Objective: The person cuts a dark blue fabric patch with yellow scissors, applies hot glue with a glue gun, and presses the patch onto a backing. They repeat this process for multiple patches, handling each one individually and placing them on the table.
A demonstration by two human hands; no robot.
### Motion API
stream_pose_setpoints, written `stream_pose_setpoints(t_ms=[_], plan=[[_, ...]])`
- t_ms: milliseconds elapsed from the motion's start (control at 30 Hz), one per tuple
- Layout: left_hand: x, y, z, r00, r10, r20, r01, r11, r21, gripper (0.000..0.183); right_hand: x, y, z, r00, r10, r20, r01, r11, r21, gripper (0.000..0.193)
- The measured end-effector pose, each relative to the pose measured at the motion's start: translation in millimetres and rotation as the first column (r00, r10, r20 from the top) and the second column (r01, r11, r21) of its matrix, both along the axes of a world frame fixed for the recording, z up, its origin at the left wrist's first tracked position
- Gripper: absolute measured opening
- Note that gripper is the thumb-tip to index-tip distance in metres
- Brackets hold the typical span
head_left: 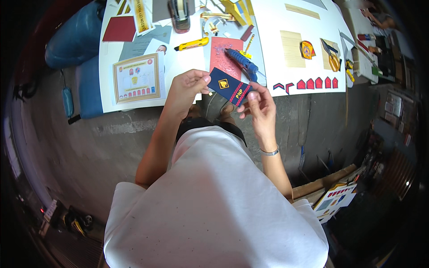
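Note:
Between my two hands, just off the table's near edge, is a dark blue embroidered patch with a yellow emblem, red bands and yellow lettering [229, 90]. My left hand [190, 87] pinches its left corner between thumb and fingers. At the opposite end, my right hand [259, 105] grips the patch, thumb on top. Right behind the patch a blue glue gun [241, 61] lies beside a red sheet [225, 51] flecked with bits. A yellow utility knife [191, 43] rests beyond my left hand.
A framed certificate [115, 82] lies on the white table's left part. To the right are a row of red chevron patches [310, 83], a yellow tape measure [307, 50] and scissors [331, 58]. A tape dispenser [180, 18] stands farther back. Another person [380, 18] is at the upper right.

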State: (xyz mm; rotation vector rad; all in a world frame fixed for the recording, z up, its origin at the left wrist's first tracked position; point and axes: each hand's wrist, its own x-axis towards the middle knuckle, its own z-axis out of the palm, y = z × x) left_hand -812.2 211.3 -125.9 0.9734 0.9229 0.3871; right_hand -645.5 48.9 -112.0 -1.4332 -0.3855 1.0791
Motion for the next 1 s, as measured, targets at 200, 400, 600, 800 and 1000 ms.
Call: stream_pose_setpoints(t_ms=[200,400,600,800,1000], plan=[[32.3,-2.9,-2.4,0.997,-0.057,0.044,0.057,0.998,0.011,0.021,2.1,4.9,6.4,0.939,-0.319,0.127,0.309,0.947,0.092,0.028],[43.3,-9.5,26.8,0.980,-0.157,0.124,0.146,0.985,0.096,0.027,16.0,-1.2,23.8,0.899,-0.359,0.251,0.338,0.933,0.122,0.018],[47.8,1.3,42.1,0.955,-0.297,0.006,0.251,0.820,0.514,0.026,23.2,-2.6,40.2,0.889,-0.264,0.373,0.265,0.963,0.052,0.013],[46.8,-0.4,49.2,0.966,-0.244,-0.083,0.243,0.753,0.611,0.014,30.0,1.1,46.1,0.800,-0.093,0.592,0.110,0.994,0.007,0.011],[42.5,-11.5,50.7,0.983,-0.110,-0.150,0.182,0.738,0.650,0.015,30.6,0.2,51.2,0.801,0.013,0.598,0.020,0.999,-0.049,0.012]])
